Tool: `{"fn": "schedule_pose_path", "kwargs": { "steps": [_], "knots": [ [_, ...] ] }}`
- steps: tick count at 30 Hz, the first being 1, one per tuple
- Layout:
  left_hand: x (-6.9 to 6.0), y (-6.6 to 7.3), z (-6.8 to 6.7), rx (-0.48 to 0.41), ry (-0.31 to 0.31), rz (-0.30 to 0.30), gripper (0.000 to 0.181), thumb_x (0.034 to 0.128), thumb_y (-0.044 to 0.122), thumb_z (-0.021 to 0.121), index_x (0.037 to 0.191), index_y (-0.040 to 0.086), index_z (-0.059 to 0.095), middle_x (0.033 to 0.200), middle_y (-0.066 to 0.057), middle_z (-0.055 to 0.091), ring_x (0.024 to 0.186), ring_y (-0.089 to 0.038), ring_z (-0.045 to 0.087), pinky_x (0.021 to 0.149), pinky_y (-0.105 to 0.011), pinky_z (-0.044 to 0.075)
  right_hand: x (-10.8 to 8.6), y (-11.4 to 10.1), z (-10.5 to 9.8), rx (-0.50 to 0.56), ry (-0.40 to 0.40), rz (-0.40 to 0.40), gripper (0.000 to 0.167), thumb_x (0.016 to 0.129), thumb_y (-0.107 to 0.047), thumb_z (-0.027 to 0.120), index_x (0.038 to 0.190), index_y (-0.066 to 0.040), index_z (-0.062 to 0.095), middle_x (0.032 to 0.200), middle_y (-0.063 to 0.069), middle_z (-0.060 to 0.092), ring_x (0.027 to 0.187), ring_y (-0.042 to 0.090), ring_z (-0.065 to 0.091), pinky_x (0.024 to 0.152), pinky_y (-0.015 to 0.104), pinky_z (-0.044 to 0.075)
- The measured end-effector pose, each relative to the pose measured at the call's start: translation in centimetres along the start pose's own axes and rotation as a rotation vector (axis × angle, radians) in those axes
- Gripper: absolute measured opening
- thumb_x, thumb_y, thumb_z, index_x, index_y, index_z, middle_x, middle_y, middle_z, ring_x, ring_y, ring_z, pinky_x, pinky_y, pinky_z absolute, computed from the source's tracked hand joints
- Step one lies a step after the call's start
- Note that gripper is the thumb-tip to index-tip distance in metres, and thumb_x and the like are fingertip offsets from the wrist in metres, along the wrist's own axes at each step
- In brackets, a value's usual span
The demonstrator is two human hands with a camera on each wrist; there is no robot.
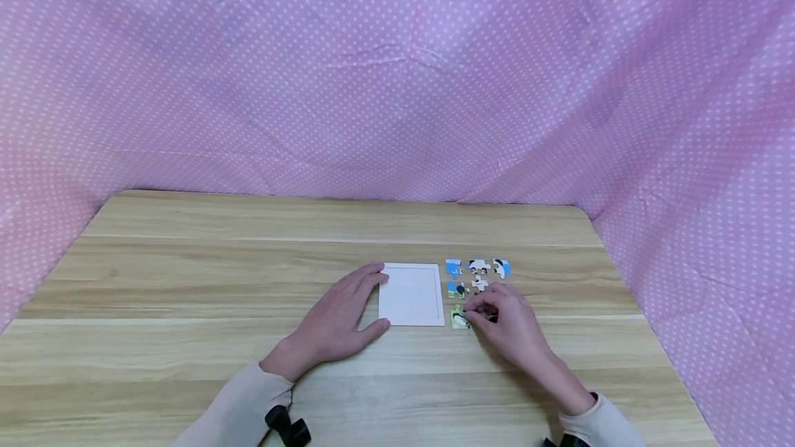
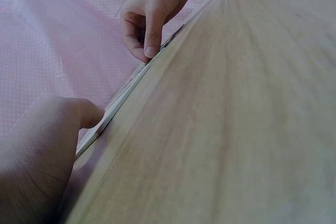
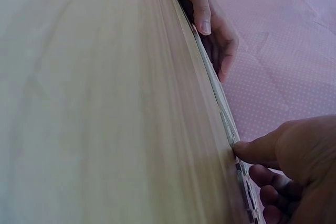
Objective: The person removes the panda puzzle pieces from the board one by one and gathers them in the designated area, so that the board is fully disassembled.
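Note:
A square white puzzle tray [image 1: 410, 295] with a raised rim lies flat on the table. My left hand [image 1: 340, 312] rests along its left edge, fingers spread and thumb at the near corner. To the right of the tray, my right hand [image 1: 508, 323] pinches the right side of a green puzzle piece [image 1: 458, 318] between thumb and forefinger, the other fingers curled. Beyond that hand lie more puzzle pieces in rows: a blue one [image 1: 453, 267], a panda-face one [image 1: 478, 266] and several others. The right hand partly hides pieces beneath it.
The wooden table [image 1: 217, 267] extends on all sides of the tray. A pink polka-dot cloth [image 1: 397, 74] hangs behind and beside it. Black wrist straps [image 1: 288, 426] sit over the light sleeves.

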State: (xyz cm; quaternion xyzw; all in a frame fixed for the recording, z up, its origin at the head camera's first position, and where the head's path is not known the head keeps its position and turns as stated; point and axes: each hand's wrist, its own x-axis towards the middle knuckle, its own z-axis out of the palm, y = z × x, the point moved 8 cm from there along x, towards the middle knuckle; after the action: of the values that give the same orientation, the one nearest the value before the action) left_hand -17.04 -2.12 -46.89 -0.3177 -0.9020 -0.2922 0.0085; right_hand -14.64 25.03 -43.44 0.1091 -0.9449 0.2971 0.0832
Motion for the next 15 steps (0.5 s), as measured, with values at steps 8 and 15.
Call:
{"fn": "schedule_pose_path", "kwargs": {
  "steps": [8,15],
  "knots": [
    [0.04,-0.08,0.03,0.005,0.0,0.001,0.078,0.103,0.047,0.071,0.164,0.004,0.048,0.177,-0.011,0.039,0.164,-0.032,0.037,0.132,-0.056,0.036,0.11,0.06,-0.06,-0.016,0.011,-0.003,0.023,0.085,0.001,0.094,0.09,-0.019,0.085,0.092,-0.011,0.071,0.088,0.008,0.062,0.078,0.029,0.056],
    [0.05,-0.09,0.11,-0.005,-0.004,0.001,0.078,0.1053,0.049,0.068,0.165,0.004,0.046,0.177,-0.012,0.038,0.164,-0.032,0.036,0.132,-0.056,0.036,0.01,0.29,-0.66,-0.004,0.012,0.027,0.019,0.09,-0.003,0.091,0.095,-0.021,0.086,0.095,-0.009,0.072,0.088,0.01,0.062,0.076,0.028,0.054]
  ]
}}
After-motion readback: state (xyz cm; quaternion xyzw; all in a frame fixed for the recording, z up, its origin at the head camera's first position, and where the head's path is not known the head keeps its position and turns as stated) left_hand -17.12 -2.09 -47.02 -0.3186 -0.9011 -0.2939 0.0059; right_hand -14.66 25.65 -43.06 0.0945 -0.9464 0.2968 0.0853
